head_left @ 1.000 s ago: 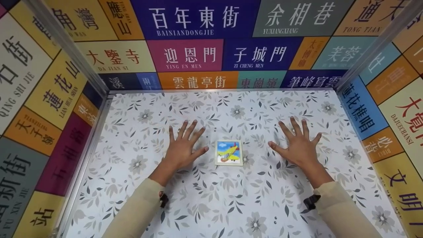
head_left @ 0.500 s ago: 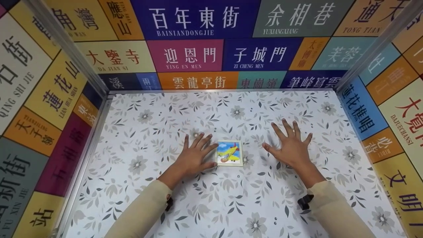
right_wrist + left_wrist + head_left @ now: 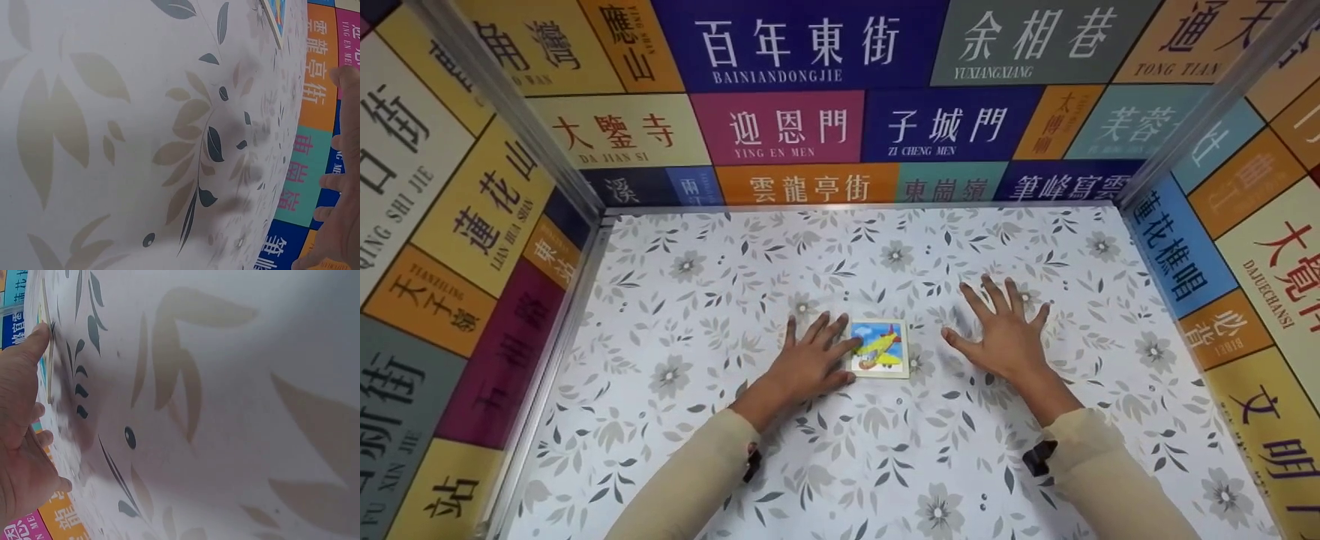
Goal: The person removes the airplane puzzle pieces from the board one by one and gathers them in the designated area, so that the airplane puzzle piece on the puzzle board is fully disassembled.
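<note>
Counting 1 L hand (image 3: pixel 804 367) + 1 R hand (image 3: pixel 1006 341), 2 tot., w/ 5 digits (image 3: pixel 1015 300) vis. on ea. Also 2 sleeves (image 3: pixel 690 469), 1 L & 1 R, + 2 dk wrist devices (image 3: pixel 1041 457), 1 per side. Just 1 pic tile (image 3: pixel 879 349), w/ 1 yel. plane (image 3: pixel 881 347) printed on it, & 1 floral tabletop (image 3: pixel 945 427). Then 3 printed walls (image 3: pixel 502 352), w/ 2 corner posts (image 3: pixel 514 105) vis. On back wall (image 3: pixel 847 127) alone, 15 sign panels (image 3: pixel 810 49), i.e. 3 rows x 5, incl. some cut off.
</note>
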`<control>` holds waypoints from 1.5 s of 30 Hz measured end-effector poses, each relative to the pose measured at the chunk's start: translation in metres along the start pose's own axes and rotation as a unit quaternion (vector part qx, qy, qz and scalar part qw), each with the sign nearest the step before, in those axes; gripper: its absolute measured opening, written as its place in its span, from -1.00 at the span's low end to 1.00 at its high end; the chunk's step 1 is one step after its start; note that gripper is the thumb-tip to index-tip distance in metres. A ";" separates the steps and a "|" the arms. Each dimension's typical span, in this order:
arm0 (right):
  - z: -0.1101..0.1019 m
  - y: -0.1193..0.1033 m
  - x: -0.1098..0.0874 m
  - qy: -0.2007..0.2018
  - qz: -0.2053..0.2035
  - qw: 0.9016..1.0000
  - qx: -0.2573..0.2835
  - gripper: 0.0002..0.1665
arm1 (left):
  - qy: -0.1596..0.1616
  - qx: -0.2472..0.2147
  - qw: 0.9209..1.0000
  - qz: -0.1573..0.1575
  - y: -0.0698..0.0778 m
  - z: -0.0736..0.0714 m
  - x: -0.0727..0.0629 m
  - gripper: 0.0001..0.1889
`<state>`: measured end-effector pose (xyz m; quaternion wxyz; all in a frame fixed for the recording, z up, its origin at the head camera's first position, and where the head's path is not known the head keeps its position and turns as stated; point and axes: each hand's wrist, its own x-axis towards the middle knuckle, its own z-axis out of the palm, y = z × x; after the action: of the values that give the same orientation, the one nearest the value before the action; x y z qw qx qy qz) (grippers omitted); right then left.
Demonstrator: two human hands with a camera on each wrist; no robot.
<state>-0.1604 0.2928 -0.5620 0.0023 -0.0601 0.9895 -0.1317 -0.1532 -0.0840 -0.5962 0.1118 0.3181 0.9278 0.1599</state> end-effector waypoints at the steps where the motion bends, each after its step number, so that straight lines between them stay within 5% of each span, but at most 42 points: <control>1: 0.001 -0.001 0.000 -0.001 -0.001 1.000 0.001 0.13 | -0.003 0.000 1.000 -0.003 0.000 0.001 0.000 -0.33; 14: 0.010 -0.014 0.004 0.001 -0.020 1.000 0.003 0.05 | -0.007 -0.012 1.000 -0.021 0.005 0.006 0.008 -0.38; 45: 0.031 -0.057 0.020 -0.077 -0.133 0.984 0.092 -0.12 | -0.013 -0.036 0.999 -0.010 0.003 0.010 0.012 -0.37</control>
<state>-0.1725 0.2273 -0.5769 0.0661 -0.2008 0.9532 -0.2159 -0.1582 -0.0722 -0.6057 0.1369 0.3061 0.9231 0.1884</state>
